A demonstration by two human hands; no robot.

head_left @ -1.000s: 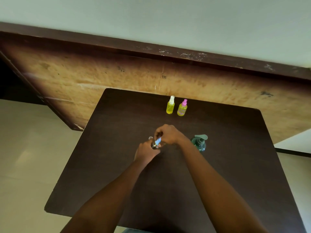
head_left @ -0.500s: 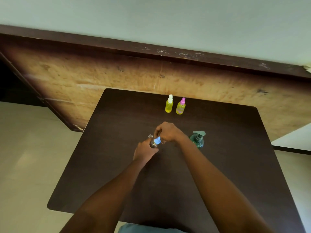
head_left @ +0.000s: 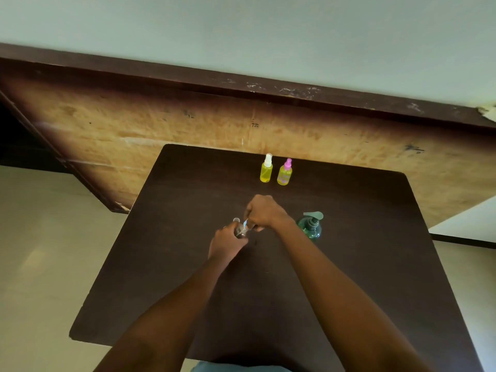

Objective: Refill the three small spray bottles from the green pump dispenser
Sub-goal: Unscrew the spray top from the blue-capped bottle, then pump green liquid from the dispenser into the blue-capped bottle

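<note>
- Left hand (head_left: 225, 244) grips a small clear bottle (head_left: 240, 232); right hand (head_left: 264, 213) pinches its blue spray top (head_left: 245, 224) from above.
- Hands work mid-table (head_left: 174, 237), well apart from every edge.
- Clear cap (head_left: 236, 220) sits just behind the left hand.
- Green pump dispenser (head_left: 311, 228) stands upright near the right wrist, not touching.
- White-topped bottle (head_left: 266, 170) and pink-topped bottle (head_left: 284, 174), both yellow-filled, stand side by side near the far edge.

Covering most of the clear bottle (head_left: 240, 232) with the left hand (head_left: 226, 243); half burying its blue spray top (head_left: 245, 224) under the right hand (head_left: 264, 212); cropping both forearms (head_left: 171, 312) at the bottom edge.
</note>
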